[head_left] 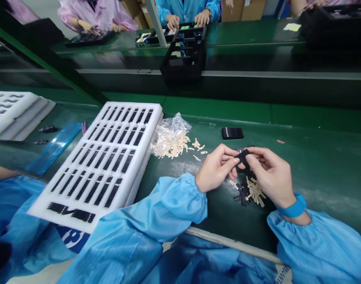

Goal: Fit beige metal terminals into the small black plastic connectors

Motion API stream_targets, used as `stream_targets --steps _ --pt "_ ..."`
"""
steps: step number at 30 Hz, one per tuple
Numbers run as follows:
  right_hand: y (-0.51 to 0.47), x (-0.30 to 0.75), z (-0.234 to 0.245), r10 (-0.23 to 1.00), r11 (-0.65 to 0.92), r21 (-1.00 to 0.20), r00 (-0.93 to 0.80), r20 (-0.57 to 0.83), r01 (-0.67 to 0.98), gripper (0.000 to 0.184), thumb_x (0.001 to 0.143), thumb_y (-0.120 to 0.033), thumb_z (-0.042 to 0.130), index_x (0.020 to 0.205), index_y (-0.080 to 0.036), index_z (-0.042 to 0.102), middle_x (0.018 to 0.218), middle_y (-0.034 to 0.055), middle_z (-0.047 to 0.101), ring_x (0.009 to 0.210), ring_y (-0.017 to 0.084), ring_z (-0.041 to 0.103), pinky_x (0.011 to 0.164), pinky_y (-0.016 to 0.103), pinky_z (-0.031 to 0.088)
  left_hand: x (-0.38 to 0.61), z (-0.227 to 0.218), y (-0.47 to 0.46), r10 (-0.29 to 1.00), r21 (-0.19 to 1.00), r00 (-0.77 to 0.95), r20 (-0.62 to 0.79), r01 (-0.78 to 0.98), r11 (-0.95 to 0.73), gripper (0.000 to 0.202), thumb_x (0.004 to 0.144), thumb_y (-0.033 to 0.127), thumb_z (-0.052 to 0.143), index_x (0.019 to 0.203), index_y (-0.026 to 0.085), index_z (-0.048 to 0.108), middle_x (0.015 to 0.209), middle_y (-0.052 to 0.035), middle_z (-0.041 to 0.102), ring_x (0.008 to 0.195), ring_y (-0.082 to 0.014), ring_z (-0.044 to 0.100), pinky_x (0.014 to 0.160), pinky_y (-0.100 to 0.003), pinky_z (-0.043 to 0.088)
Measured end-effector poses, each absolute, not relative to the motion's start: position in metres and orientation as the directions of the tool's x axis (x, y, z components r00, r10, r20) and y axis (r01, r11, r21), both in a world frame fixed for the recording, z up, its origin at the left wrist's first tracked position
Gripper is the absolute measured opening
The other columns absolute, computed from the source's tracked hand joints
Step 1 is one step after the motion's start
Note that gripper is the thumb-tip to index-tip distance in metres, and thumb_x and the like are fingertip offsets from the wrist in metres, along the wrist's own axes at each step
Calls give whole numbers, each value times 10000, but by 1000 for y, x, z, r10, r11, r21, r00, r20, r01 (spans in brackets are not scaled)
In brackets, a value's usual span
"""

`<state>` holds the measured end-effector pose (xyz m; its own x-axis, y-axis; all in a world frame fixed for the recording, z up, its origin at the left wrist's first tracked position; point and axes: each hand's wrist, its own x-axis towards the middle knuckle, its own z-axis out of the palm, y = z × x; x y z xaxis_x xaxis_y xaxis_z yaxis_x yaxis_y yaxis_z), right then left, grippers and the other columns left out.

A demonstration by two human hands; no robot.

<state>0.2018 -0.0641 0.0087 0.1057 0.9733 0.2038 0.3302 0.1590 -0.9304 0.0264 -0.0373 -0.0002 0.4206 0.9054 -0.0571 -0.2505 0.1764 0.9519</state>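
Note:
Between the fingertips of my left hand point(217, 166) and my right hand point(271, 171) is a small flat black strip-like part point(242, 156), pinched from both sides. Its exact kind does not show. Just below my hands lies a loose pile of cream-coloured tabs point(255, 192) beside thin black pieces point(242, 196). A neat row of black strips point(232, 133) sits on the green bench a little beyond my hands. Left of my left hand, more cream tabs point(176, 148) spill from a clear plastic bag point(175, 125).
A white foam tray point(90, 136) with rows of slots holding black strips leans at my left, stacked on another. More white trays point(19, 114) and a blue plastic strip point(57, 148) lie farther left. Across the bench, co-workers handle parts near a black crate point(183, 71).

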Motion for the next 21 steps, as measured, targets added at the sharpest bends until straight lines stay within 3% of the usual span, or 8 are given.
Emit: stream_targets --steps 4,8,12,17,21 --pt "-64 201 4 965 202 -893 73 251 402 205 976 -390 657 1035 -217 747 956 75 708 817 208 683 705 325 571 26 -6 -40 921 978 389 -24 -181 102 343 935 455 671 1037 160 529 852 -59 732 558 -82 628 532 -203 527" --pt "-62 200 4 979 159 -942 77 189 295 208 925 -382 722 1037 -207 722 975 73 720 825 206 710 711 316 595 25 -8 -42 927 992 376 -1 -120 49 315 956 438 644 1056 158 542 835 -49 720 570 -85 634 550 -204 536" --pt "-62 197 5 985 119 -960 90 146 254 207 915 -388 727 992 -198 702 897 54 721 748 186 709 674 295 581 25 -8 -44 929 997 370 27 -76 1 278 982 408 608 1092 160 548 858 -47 720 586 -84 636 574 -211 548" --pt "-62 196 1 977 81 -925 155 148 372 299 996 -473 596 957 -194 698 750 29 671 625 165 623 592 288 509 26 -8 -44 927 999 373 20 -49 -2 268 989 400 591 1100 161 540 882 -54 727 583 -83 637 572 -212 549" --pt "-58 203 8 998 -16 -953 67 5 302 357 942 -555 654 871 -206 671 629 4 600 542 156 541 505 281 428 27 -12 -38 909 995 415 -47 -64 81 267 958 394 632 1052 164 534 841 -43 720 560 -84 632 543 -209 544"
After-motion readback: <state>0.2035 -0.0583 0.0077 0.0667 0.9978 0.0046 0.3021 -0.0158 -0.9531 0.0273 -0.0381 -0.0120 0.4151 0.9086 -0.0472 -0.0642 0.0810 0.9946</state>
